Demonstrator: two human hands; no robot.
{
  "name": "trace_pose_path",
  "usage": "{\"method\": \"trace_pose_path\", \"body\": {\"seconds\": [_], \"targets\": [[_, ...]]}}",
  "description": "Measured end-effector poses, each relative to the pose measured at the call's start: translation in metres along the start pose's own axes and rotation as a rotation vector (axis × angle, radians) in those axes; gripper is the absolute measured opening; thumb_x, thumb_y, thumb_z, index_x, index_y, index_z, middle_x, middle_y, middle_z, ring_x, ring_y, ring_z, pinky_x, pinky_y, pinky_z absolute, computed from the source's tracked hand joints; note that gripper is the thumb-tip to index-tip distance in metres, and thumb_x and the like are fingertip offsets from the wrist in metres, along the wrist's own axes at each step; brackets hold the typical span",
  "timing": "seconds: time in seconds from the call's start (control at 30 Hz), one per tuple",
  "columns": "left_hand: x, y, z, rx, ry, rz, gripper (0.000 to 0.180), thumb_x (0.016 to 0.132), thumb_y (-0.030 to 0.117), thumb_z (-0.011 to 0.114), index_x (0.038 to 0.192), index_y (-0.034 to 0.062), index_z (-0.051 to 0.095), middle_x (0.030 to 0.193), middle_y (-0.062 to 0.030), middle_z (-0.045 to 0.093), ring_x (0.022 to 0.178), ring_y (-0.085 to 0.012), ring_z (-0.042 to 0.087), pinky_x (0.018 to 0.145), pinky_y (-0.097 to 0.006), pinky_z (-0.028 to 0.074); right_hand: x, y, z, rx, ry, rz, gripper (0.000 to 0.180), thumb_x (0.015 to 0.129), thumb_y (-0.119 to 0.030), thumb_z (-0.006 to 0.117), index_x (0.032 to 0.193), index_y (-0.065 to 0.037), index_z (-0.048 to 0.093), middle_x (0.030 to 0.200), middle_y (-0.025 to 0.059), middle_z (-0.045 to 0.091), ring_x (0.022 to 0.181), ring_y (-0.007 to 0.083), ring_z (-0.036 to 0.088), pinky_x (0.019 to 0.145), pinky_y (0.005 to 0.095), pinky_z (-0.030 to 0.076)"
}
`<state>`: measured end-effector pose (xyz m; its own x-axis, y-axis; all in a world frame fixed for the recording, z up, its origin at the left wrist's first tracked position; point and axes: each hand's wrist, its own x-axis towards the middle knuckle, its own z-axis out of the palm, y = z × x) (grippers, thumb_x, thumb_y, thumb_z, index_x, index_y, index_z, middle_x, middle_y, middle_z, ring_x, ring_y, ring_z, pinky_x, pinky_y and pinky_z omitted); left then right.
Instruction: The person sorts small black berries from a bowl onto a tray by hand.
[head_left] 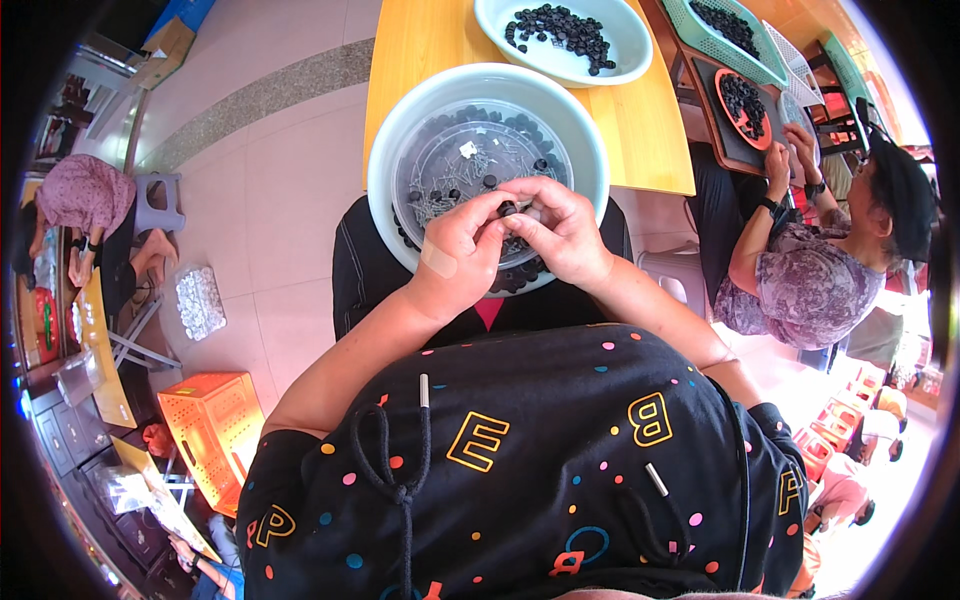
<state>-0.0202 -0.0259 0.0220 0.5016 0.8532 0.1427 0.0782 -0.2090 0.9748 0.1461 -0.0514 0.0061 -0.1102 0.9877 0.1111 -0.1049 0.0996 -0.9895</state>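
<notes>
Above a pale blue basin (pixel 384 150), my two hands meet fingertip to fingertip. A small round black piece (pixel 507 209) is pinched between them. My left hand (pixel 462 240) is closed on its left side and has a beige plaster near the wrist. My right hand (pixel 565 230) is closed on the other side, its fingers partly covering the piece. Inside the basin sits a clear round tray (pixel 430 150) strewn with thin metal pins (pixel 482 158), a few black pieces and a small white piece (pixel 468 150). More black pieces show beneath and around the tray.
A second pale blue basin (pixel 480 12) with black pieces stands on the yellow table (pixel 650 130). At right, a seated person (pixel 810 250) works beside an orange plate (pixel 728 105) of black pieces. An orange crate (pixel 205 420) and a stool (pixel 160 205) stand left.
</notes>
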Motion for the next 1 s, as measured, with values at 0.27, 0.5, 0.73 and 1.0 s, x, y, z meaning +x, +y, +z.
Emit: {"method": "trace_pose_path", "body": {"seconds": [0.27, 0.5, 0.73, 1.0], "targets": [[-0.003, -0.002, 0.004, -0.169, -0.009, -0.115, 0.025, 0.091, -0.003, 0.050, 0.116, -0.0051, 0.054, 0.103, -0.0098, 0.063, 0.092, -0.0131, 0.062, 0.084, -0.027, 0.050, -0.001, -0.004, 0.001, -0.008, -0.012, 0.008, 0.027, 0.086, 0.001, 0.058, 0.113, 0.002, 0.053, 0.102, 0.0075, 0.059, 0.089, 0.0109, 0.061, 0.076, 0.0246, 0.053], [-0.004, -0.005, 0.006, -0.111, 0.008, -0.120, 0.024, 0.091, -0.002, 0.050, 0.115, -0.0048, 0.054, 0.105, -0.0093, 0.062, 0.093, -0.0127, 0.061, 0.085, -0.026, 0.050, -0.001, 0.004, 0.000, -0.008, -0.005, -0.023, 0.025, 0.086, 0.001, 0.058, 0.111, 0.001, 0.054, 0.101, 0.0071, 0.060, 0.086, 0.0096, 0.061, 0.073, 0.0227, 0.052], [-0.007, -0.002, 0.009, -0.150, 0.041, -0.177, 0.025, 0.090, -0.004, 0.048, 0.115, -0.0045, 0.054, 0.102, -0.0084, 0.063, 0.092, -0.0118, 0.061, 0.084, -0.026, 0.050, -0.001, 0.000, 0.003, -0.141, 0.010, -0.011, 0.024, 0.086, 0.000, 0.060, 0.109, 0.000, 0.056, 0.094, 0.0062, 0.060, 0.077, 0.0087, 0.062, 0.068, 0.0222, 0.052], [0.000, 0.002, 0.014, -0.348, 0.085, -0.115, 0.031, 0.086, -0.009, 0.044, 0.114, -0.0026, 0.055, 0.095, -0.0114, 0.064, 0.086, -0.0133, 0.062, 0.077, -0.026, 0.050, 0.000, -0.002, -0.003, -0.313, 0.050, -0.130, 0.030, 0.083, 0.000, 0.062, 0.112, -0.001, 0.057, 0.098, 0.0097, 0.062, 0.080, 0.0133, 0.062, 0.069, 0.0247, 0.052]]}}
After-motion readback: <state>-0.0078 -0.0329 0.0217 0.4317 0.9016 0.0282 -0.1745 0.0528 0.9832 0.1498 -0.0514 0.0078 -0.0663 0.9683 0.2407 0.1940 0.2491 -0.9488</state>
